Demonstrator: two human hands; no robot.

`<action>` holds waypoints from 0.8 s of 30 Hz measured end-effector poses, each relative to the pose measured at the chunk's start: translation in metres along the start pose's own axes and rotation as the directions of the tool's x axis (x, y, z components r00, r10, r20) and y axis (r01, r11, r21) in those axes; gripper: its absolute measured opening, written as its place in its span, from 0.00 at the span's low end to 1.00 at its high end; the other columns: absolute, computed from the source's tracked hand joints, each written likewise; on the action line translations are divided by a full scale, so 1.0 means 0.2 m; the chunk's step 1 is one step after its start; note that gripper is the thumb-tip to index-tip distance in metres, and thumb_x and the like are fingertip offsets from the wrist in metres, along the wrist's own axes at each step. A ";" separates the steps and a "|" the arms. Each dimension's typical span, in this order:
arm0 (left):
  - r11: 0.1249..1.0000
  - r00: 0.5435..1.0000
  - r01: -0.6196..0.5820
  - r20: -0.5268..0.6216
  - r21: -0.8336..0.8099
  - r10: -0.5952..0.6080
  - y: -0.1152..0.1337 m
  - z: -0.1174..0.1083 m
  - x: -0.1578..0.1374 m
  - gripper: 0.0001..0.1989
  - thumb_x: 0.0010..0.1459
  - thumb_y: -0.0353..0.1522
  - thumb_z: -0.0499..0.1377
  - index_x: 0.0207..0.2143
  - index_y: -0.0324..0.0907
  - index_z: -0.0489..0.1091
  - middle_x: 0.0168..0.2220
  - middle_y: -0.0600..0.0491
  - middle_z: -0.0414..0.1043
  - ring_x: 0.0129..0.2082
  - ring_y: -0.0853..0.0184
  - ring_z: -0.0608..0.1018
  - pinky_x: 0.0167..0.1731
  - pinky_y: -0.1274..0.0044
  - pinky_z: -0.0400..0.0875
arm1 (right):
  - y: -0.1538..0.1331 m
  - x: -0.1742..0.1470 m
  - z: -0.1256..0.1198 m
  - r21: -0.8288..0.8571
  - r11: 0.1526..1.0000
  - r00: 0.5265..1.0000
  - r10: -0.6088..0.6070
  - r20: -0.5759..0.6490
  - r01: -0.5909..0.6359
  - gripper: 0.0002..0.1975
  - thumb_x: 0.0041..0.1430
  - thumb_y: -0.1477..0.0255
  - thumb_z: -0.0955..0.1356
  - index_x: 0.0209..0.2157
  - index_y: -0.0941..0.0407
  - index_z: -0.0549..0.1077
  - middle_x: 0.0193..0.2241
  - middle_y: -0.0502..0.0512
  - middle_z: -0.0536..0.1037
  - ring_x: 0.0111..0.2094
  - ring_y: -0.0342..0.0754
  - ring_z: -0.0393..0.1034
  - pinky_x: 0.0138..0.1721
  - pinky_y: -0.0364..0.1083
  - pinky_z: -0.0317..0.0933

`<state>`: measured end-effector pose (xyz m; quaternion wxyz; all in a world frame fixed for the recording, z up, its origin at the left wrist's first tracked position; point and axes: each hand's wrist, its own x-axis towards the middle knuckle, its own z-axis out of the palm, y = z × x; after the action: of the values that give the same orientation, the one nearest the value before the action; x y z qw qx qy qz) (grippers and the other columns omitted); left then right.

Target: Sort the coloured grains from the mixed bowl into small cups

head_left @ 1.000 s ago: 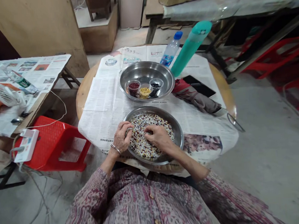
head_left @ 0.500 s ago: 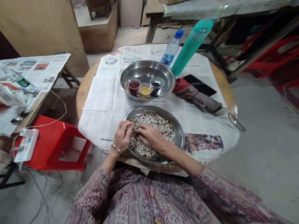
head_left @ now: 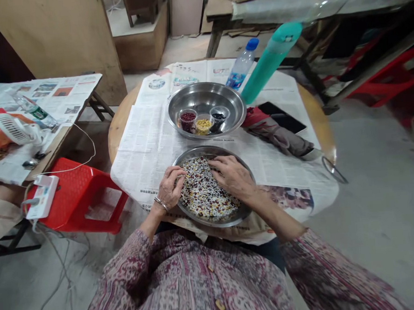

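A round steel pan (head_left: pixel 251 210) holds a spread of white grains mixed with dark red, black and yellow beans (head_left: pixel 209 190). At its left rim is my left hand (head_left: pixel 170 186), a bracelet on the wrist, fingers curled toward the thumb; anything inside them is hidden. My right hand (head_left: pixel 234 176) rests over the pan's right side, fingers apart and touching the mix. Behind stands a deeper steel basin (head_left: pixel 203 92). Inside it are three clear cups, one of red beans (head_left: pixel 187 121), one of yellow beans (head_left: pixel 203 125) and one of black beans (head_left: pixel 219 117).
Newspaper (head_left: pixel 139 145) covers the round table. A blue-capped bottle (head_left: pixel 241 66), a tall green bottle (head_left: pixel 271 62), a dark phone-like slab (head_left: pixel 285 120) and a folded umbrella (head_left: pixel 279 134) lie or stand right of the basin. A red stool (head_left: pixel 79 195) with a power strip (head_left: pixel 43 197) is left.
My right hand has moved right across the pan, away from my left hand, and its fingers have spread. My left hand stays at the left rim. The view has shifted slightly.
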<state>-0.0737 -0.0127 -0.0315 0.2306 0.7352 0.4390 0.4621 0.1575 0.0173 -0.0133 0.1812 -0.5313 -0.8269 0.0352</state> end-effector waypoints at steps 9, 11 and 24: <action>1.000 1.000 0.017 0.000 0.002 -0.017 0.02 0.00 -0.01 0.08 0.66 0.29 0.51 0.42 0.42 0.70 0.44 0.48 0.69 0.48 0.64 0.72 0.53 0.68 0.69 | -0.11 -0.23 -0.02 0.040 0.989 0.982 -0.146 0.116 0.142 0.10 0.63 0.72 0.64 0.44 0.55 0.74 0.43 0.60 0.76 0.45 0.54 0.68 0.46 0.52 0.65; 1.000 1.000 0.018 0.001 0.006 -0.018 0.01 0.00 -0.01 0.08 0.66 0.29 0.51 0.41 0.42 0.70 0.43 0.48 0.69 0.48 0.64 0.73 0.53 0.68 0.69 | -0.16 -0.27 -0.03 0.126 0.973 0.971 -0.210 0.115 0.195 0.10 0.64 0.72 0.63 0.45 0.54 0.74 0.43 0.59 0.75 0.45 0.53 0.68 0.46 0.52 0.66; 1.000 1.000 0.018 -0.004 0.010 -0.018 0.01 0.00 0.00 0.07 0.65 0.29 0.52 0.40 0.42 0.70 0.43 0.48 0.70 0.48 0.63 0.73 0.53 0.67 0.69 | -0.02 -0.18 -0.02 -0.032 0.987 0.979 -0.155 0.131 0.160 0.12 0.60 0.80 0.62 0.37 0.54 0.75 0.38 0.60 0.75 0.41 0.53 0.66 0.39 0.49 0.64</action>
<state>-0.0732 -0.0142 -0.0305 0.2302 0.7315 0.4485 0.4591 0.1691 -0.0176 -0.0181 0.1184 -0.4646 -0.8768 0.0372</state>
